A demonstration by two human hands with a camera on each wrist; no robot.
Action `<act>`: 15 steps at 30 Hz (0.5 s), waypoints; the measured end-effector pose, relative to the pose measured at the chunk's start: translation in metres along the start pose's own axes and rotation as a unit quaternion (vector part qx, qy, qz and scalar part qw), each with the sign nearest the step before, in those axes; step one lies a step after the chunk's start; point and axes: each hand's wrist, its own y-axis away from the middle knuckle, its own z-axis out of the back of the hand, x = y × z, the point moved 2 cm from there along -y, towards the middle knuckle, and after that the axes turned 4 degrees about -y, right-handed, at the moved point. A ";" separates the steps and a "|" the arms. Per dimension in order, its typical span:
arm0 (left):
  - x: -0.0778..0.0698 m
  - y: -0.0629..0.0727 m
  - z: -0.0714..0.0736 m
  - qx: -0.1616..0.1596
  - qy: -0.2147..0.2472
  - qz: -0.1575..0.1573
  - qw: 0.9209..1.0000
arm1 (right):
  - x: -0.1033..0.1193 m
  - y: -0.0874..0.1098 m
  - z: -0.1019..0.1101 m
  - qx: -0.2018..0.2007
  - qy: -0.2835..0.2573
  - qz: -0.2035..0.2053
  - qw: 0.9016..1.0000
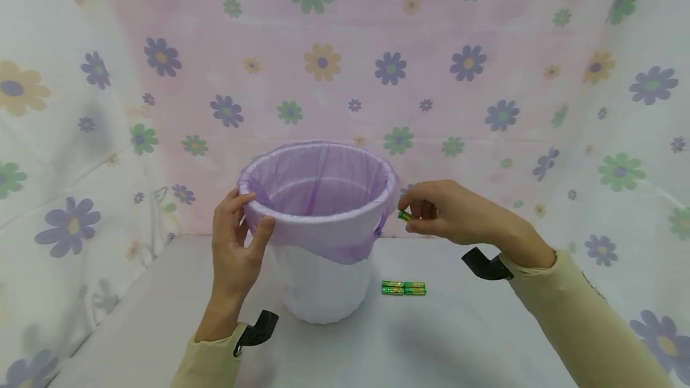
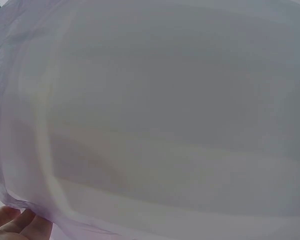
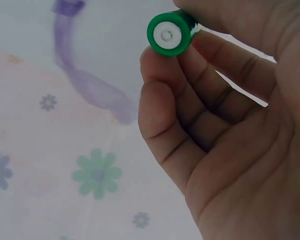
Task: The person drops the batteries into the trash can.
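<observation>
Four green-and-gold batteries [image 1: 415, 285] lie on the white surface [image 1: 458, 322], head view, packed two by two just right of a white bin [image 1: 323, 286]. Bin upright; thin purple bag [image 1: 329, 238] lines it and folds over the rim, its loose edge hanging unevenly down the outside. Left hand [image 1: 237, 253] at the bin's left side: grip clamped on the lined rim, fingers round the edge, thumb against the outer front. Right hand [image 1: 458, 214] raised beside the rim's right side, apart from it; grip clamped on a single battery [image 1: 405, 216], pinched between thumb and fingers, well above the surface. Light sleeves [image 1: 582, 316] on both arms, black wrist mounts [image 1: 487, 265]. Flowered cloth [image 1: 366, 23] behind and to both sides.

Left wrist view: bin wall fills nearly the whole frame, pale and blurred, purple film along its left edge. Fingers [image 2: 37, 227] at the lower left corner touch the film; thumb out of sight.

Right wrist view: held battery seen end-on, green ring round a white face, small round centre. Remaining fingers curled below it. Purple strip of bag dangles at upper left, apart from the hand.
</observation>
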 end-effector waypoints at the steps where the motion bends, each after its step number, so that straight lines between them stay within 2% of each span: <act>1: 0.000 0.000 0.001 0.000 0.001 0.001 1.000 | 0.003 -0.004 0.003 -0.004 0.003 0.005 1.000; 8: 0.001 0.001 0.002 0.000 -0.003 -0.001 1.000 | 0.020 -0.031 0.014 -0.008 0.017 0.037 0.999; 15: 0.001 0.001 0.002 -0.001 0.004 -0.003 1.000 | 0.027 -0.059 0.013 -0.007 0.015 0.024 1.000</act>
